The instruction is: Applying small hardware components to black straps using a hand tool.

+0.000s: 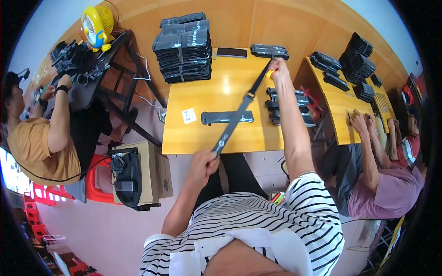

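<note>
A black strap with a pale printed mark and a buckle partway along is stretched taut on a slant above the table. Its lower end is gripped in my left hand, fingers closed, at the table's front edge. My right hand is closed on the upper end, farther away and to the right, with something small and yellow by the fingers. Beneath the strap lies a flat black folded strap pack. Several similar packs lie to the right, partly behind my right forearm.
A tall stack of black packs stands at the table's back left. Behind are a dark phone and another bundle; a white card lies left. A carton stands below. People work at tables on both sides.
</note>
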Demonstrator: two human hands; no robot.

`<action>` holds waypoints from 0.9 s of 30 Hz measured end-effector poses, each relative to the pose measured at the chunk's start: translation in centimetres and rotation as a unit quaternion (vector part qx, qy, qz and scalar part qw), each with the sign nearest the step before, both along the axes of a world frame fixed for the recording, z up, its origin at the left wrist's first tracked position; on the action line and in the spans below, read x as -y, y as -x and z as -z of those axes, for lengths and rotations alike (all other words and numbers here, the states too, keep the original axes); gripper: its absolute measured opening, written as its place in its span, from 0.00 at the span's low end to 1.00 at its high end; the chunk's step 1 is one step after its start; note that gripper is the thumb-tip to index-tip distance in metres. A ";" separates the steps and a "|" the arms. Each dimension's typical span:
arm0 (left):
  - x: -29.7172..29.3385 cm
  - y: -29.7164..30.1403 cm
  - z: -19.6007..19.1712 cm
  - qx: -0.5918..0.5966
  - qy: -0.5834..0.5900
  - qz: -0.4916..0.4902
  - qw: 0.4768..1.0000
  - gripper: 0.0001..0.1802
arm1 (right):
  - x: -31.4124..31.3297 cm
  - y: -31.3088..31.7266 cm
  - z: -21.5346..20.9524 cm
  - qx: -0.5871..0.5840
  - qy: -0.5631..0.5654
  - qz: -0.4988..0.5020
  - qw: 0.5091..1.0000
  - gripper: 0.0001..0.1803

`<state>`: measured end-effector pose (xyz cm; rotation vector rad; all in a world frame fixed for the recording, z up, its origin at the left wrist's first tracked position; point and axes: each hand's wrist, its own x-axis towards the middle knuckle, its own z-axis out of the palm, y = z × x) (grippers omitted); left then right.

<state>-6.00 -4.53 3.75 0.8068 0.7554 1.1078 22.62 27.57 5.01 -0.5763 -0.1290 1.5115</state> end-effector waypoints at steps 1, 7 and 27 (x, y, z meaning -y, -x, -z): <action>1.0 0.3 -0.4 -0.017 0.007 0.004 1.000 0.20 | -1.3 -1.0 -0.2 -0.001 -0.006 0.052 0.999 0.15; 2.9 5.7 0.9 0.000 -0.031 -0.118 0.993 0.18 | 1.1 -6.7 -7.7 0.131 -0.120 0.051 0.983 0.13; -0.3 8.0 7.0 -0.242 0.207 0.009 0.948 0.38 | 21.3 2.0 -7.6 0.724 -0.237 0.067 0.644 0.08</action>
